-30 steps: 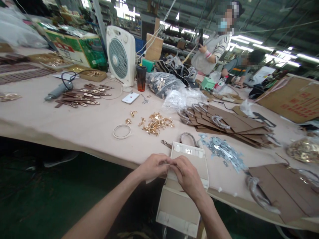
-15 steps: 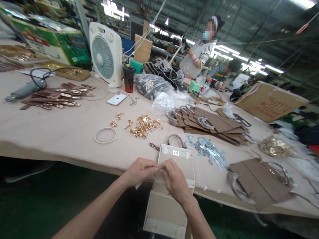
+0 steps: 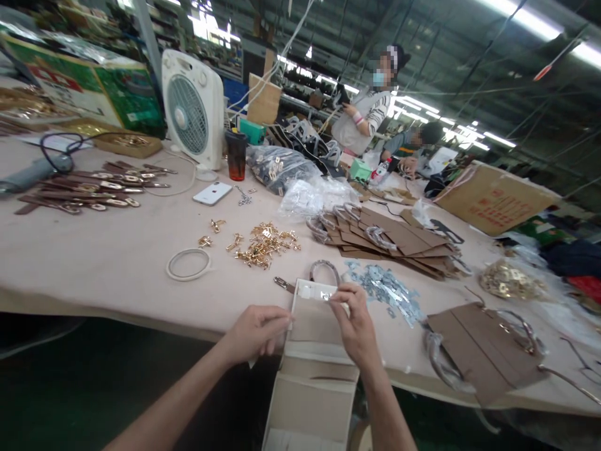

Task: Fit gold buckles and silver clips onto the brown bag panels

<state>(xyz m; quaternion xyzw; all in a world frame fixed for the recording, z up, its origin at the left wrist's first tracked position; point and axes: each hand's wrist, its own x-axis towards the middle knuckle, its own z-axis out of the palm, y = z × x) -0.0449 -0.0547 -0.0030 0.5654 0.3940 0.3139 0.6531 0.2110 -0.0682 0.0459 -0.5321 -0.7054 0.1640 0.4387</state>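
Observation:
An opened-out bag piece, cream on its inner side, lies before me and hangs over the table edge. A wrapped handle and a brown strap end with metal fitting stick out at its far end. My right hand is over the panel's far right corner, thumb and fingers pinched beside a small shiny metal plate; what they pinch is too small to make out. My left hand is closed at the panel's left edge, with a pale scrap showing below it.
Gold fittings, a roll of tape and a phone lie to the left. Blue-grey metal plates, stacked brown bag panels and another bag piece are on the right. A fan stands behind; two people are beyond.
My hands were together over the panel; now they are apart. The right has moved up and right to the panel's far corner, the left slightly left. The view has shifted a little.

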